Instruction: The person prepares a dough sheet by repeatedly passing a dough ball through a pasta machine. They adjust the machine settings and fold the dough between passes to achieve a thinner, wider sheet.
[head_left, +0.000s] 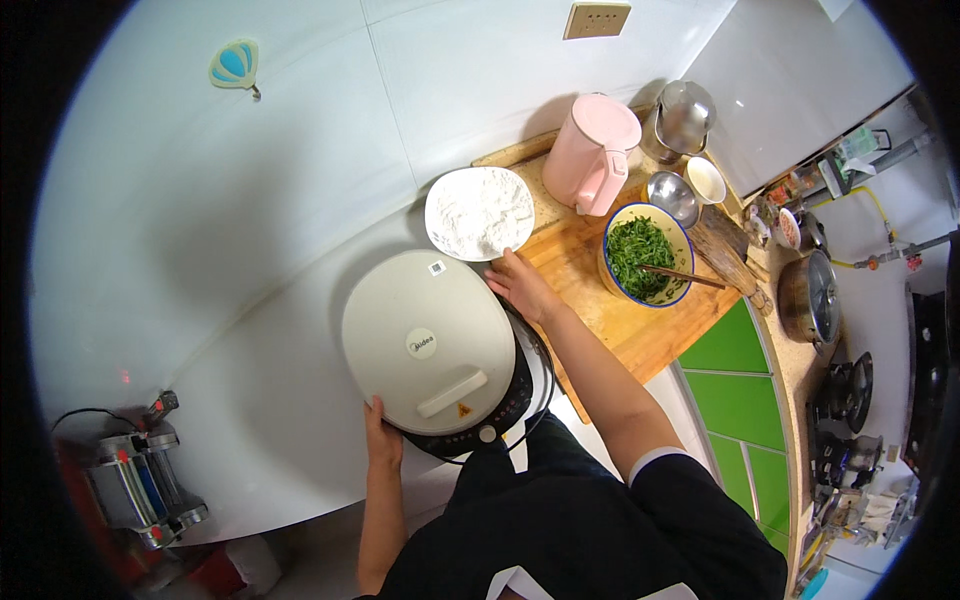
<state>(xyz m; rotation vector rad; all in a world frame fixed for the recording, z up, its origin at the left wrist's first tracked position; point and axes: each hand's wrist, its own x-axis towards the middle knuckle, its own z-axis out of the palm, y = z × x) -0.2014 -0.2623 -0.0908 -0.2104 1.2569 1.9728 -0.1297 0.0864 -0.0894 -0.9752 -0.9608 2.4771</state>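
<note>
A round Midea electric baking pan (450, 315) with a cream lid stands in front of me on the white surface, its lid down. My left hand (384, 439) grips its near left edge, the thumb up along the lid's side. At the pan's right side is my right hand (525, 287), fingers apart, close to both the lid and a white bowl of flour (480, 212). Whether those fingertips touch the pan or bowl, I cannot tell. A black power cord (553, 375) loops around the pan's right side.
On the wooden board (577, 281) stands a bowl of chopped greens (639, 255) with chopsticks (686, 277) in it. Behind are a pink kettle (592, 154), a metal bowl (673, 196) and a small white bowl (705, 180). A lidded pot (806, 296) sits farther right; a roller machine (146, 480) is left.
</note>
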